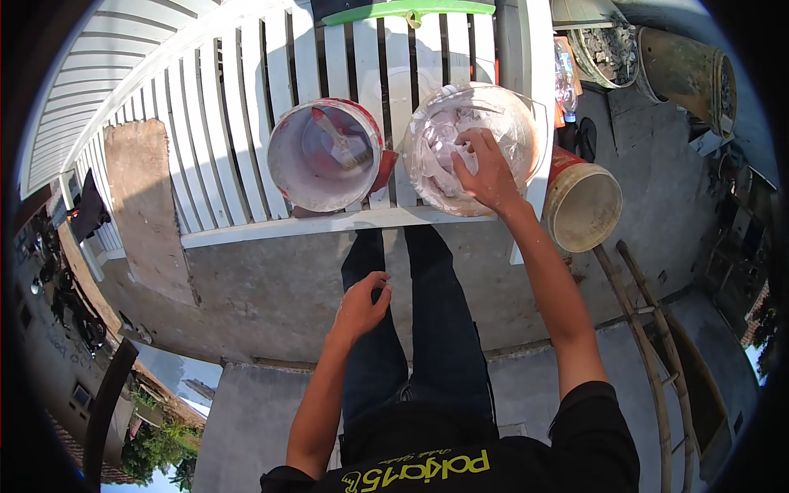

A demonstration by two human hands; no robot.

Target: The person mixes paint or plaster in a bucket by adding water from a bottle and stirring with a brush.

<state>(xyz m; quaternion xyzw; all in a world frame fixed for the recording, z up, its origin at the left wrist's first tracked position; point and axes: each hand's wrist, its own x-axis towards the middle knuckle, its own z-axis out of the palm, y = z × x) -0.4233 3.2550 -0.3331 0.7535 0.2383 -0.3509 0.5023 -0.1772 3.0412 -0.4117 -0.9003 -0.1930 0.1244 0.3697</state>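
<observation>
My right hand (490,168) is over a white bucket (417,177) with a wire handle, its fingers bent and thumb pressed in at crumpled clear plastic (440,140) lying over whitish contents. The fingertips seem to pinch the plastic, though the glare blurs the contact. My left hand (363,304) hangs in front of my legs, loosely curled, thumb apart from the fingers, holding nothing. Left of the white bucket is a red-rimmed bucket (296,177), with a paintbrush (339,140) leaning inside, red handle up and bristles down. Both buckets stand on a white slatted surface (238,123).
A bright green strip (394,11) lies at the slats' far edge. A brown board (144,205) leans at the left. To the right are a tipped red bucket (585,205), rubble-filled buckets (686,70), a plastic bottle (565,78) and a wooden ladder (649,345).
</observation>
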